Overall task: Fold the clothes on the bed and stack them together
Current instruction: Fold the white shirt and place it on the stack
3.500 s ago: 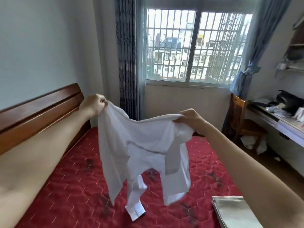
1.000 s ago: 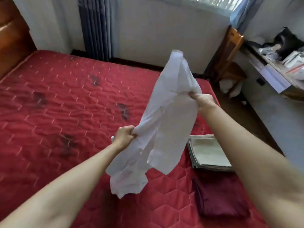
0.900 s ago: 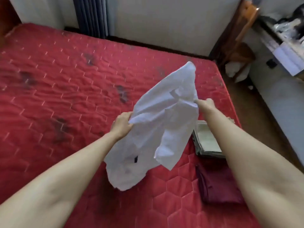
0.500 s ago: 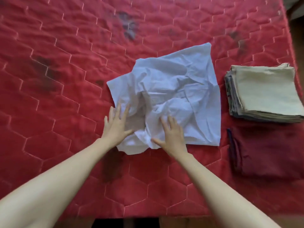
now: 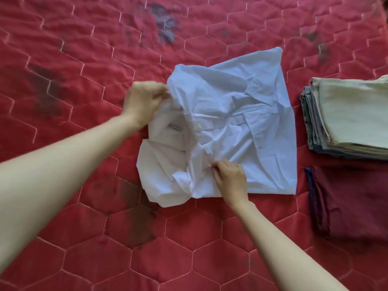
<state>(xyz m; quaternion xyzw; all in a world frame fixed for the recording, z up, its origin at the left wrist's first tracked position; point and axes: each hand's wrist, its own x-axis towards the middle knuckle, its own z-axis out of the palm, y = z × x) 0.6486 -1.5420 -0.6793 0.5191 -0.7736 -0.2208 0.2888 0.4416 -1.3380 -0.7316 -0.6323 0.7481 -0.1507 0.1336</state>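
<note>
A folded stack [image 5: 352,120] and a maroon garment [image 5: 352,202] lie done on the bed [image 5: 84,59]. The white shirt [image 5: 241,127] is still crumpled, left hand [image 5: 144,101] and right hand [image 5: 230,177] each with a grip pinching its cloth.

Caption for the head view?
Both hands, left and right, pinch a crumpled white shirt on the red mattress.

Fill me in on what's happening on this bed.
A person is folding a white shirt laid on the red mattress. The left hand grips its crumpled left edge, and the right hand pinches the cloth near the front edge. The shirt is not yet folded. To its right sit a stack of folded clothes and a dark red garment.
</note>
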